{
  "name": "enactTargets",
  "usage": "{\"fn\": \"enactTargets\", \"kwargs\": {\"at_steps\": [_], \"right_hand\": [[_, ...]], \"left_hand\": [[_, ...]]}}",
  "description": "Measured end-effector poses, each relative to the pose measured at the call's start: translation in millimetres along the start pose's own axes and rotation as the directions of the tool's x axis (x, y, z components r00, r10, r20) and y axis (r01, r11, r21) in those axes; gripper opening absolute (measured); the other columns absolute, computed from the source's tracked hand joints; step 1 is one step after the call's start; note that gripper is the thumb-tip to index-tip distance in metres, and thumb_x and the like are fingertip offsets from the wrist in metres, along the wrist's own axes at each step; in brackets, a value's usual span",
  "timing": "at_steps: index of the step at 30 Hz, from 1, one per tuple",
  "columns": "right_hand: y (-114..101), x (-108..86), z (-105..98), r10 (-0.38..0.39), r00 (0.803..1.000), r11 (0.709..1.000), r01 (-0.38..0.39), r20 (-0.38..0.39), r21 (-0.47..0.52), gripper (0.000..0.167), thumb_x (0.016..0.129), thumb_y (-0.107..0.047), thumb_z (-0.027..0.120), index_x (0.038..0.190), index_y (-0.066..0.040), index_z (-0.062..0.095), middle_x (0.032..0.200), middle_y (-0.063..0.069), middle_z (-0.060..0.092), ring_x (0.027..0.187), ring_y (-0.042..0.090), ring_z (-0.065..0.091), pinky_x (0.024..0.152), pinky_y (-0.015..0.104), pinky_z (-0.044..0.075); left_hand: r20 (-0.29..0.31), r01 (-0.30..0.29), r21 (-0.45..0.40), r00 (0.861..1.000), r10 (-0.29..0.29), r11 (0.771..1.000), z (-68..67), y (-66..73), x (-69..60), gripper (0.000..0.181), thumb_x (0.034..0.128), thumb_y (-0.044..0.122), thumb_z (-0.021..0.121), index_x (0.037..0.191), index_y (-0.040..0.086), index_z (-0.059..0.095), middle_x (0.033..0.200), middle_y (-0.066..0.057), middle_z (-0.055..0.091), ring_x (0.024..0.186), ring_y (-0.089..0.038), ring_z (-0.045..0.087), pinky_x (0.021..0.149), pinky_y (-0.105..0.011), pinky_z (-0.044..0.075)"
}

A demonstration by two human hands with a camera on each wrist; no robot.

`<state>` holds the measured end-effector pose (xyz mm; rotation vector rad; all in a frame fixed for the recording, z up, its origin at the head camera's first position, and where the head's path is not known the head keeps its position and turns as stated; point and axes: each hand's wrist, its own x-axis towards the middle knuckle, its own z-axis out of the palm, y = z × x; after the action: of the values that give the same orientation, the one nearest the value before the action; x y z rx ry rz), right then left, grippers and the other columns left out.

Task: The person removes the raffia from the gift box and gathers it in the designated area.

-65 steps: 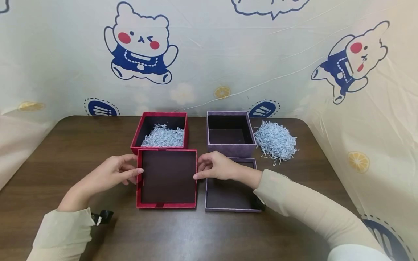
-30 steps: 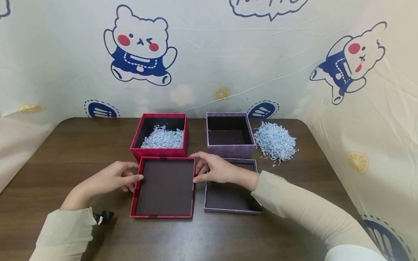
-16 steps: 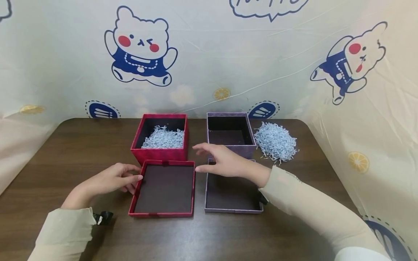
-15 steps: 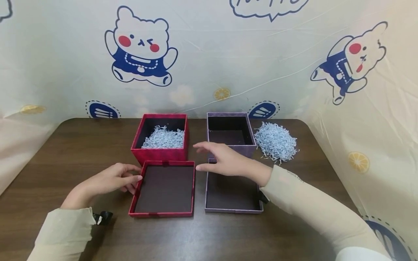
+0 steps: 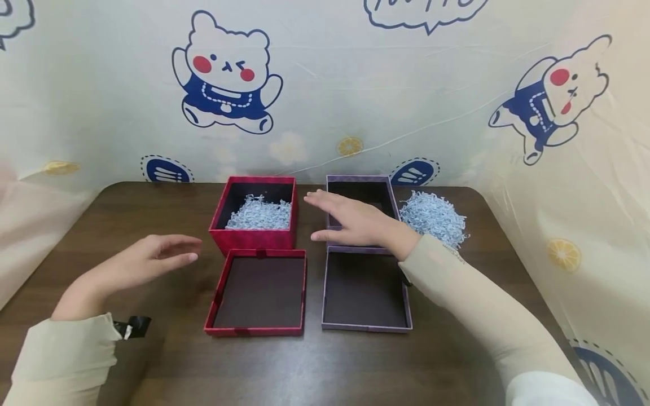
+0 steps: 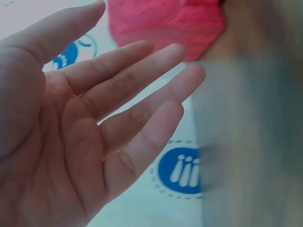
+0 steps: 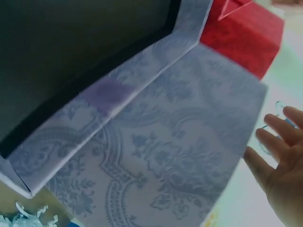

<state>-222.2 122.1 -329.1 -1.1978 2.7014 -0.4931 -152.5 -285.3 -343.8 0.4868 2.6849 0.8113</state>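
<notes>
One shred pile (image 5: 431, 214) beside the purple box (image 5: 370, 189), lid (image 5: 365, 288) in front

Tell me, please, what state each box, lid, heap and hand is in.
Red box: open, blue shredded paper inside
Purple box: open, interior partly hidden
Red lid: off, hollow side up
Purple lid: off, hollow side up
Paper heap: loose, outside both boxes
Left hand: extended, empty
Right hand: extended, empty

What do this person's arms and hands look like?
The left hand and right hand are ungloved. The left sleeve and right sleeve are beige; the right cuff bears small, unreadable lettering, and white fabric shows farther up. A black device sits beside the left cuff.
</notes>
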Motion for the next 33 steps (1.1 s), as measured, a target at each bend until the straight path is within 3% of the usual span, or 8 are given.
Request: {"fn": "enactTargets", "kwargs": {"at_steps": [4,10,19,27,33], "right_hand": [[3,13.8,0,-0.012,1.0,0.998,0.012,0.011,-0.066,0.086,0.093,-0.065,0.051,0.16,-0.024,0.017,0.168,-0.005,0.016,0.156,0.015,0.009,0.124,0.044,0.024],[3,37.3,4,-0.059,0.998,0.987,0.064,0.033,-0.149,0.098,0.088,-0.072,0.051,0.161,-0.021,0.012,0.169,-0.003,0.01,0.157,0.016,0.002,0.125,0.043,0.019],[5,62.3,16,-0.069,0.994,0.968,0.088,0.09,-0.233,0.106,0.083,-0.08,0.047,0.161,-0.023,0.006,0.169,-0.004,0.003,0.157,0.016,-0.003,0.124,0.049,0.021],[12,75.8,21,-0.025,0.992,0.965,0.056,0.122,-0.258,0.109,0.081,-0.083,0.045,0.161,-0.023,0.003,0.169,-0.004,0.001,0.157,0.016,-0.003,0.125,0.048,0.018],[11,85.3,22,-0.004,0.989,0.966,0.042,0.147,-0.254,0.113,0.078,-0.085,0.047,0.161,-0.02,0.006,0.169,-0.001,0.001,0.157,0.019,-0.003,0.124,0.05,0.018]], "left_hand": [[-0.069,0.011,0.032,0.998,-0.008,0.999,-15.2,7.2,2.0,0.056,0.0995,0.037,0.059,0.144,0.004,0.049,0.139,-0.024,0.057,0.123,-0.043,0.058,0.092,-0.058,0.054],[-0.12,0.02,0.061,0.993,-0.012,0.998,-26.7,25.7,19.1,0.065,0.0979,0.044,0.058,0.151,0.012,0.04,0.153,-0.02,0.043,0.139,-0.044,0.04,0.101,-0.069,0.041],[-0.102,-0.018,0.072,0.994,0.025,0.997,-23.1,48.0,56.2,0.072,0.0962,0.043,0.061,0.156,0.015,0.032,0.159,-0.019,0.035,0.145,-0.044,0.033,0.108,-0.069,0.034],[-0.048,-0.013,0.091,0.999,0.018,0.996,-14.2,51.0,96.3,0.073,0.0957,0.037,0.063,0.157,0.017,0.03,0.157,-0.019,0.037,0.142,-0.044,0.038,0.107,-0.066,0.038],[-0.006,-0.04,0.119,0.999,0.041,0.992,-4.9,52.9,125.1,0.073,0.0942,0.036,0.065,0.155,0.013,0.033,0.157,-0.02,0.038,0.142,-0.044,0.038,0.11,-0.067,0.034]]}}
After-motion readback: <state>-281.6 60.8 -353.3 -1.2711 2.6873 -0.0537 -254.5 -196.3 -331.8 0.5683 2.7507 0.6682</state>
